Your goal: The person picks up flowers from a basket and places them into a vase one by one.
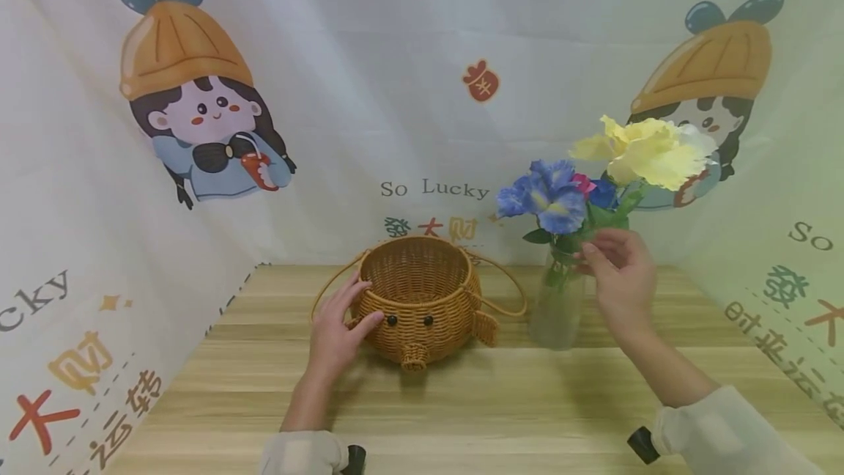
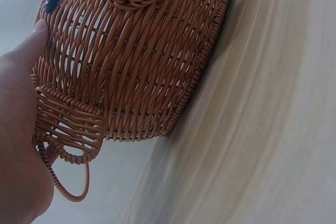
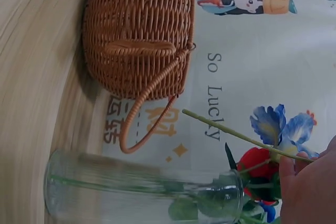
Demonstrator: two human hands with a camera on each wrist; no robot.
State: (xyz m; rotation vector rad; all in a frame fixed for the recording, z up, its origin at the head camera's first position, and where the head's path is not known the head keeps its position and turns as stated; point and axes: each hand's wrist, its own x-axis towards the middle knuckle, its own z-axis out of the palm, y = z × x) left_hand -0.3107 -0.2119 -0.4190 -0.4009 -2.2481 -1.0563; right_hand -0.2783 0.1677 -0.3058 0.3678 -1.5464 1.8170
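Note:
A brown wicker basket (image 1: 422, 332) with a pig's snout, black eyes and side ears stands on the table. My left hand (image 1: 339, 321) holds its left side, thumb (image 2: 39, 38) beside one eye; the other fingers are partly hidden. To the basket's right stands a clear glass vase (image 1: 557, 314) with flowers in it, among them a blue flower (image 1: 547, 200) and a red one (image 3: 257, 166). At the vase's mouth my right hand (image 1: 623, 270) pinches a green flower stem (image 3: 226, 129), whose lower end hangs free outside the glass. A yellow flower (image 1: 653, 152) shows above this hand; whether it tops that stem is hidden.
The basket's thin looped handle (image 1: 517, 306) droops towards the vase. A white printed cloth (image 1: 369, 94) hangs behind and along both sides of the wood-grain table (image 1: 461, 416).

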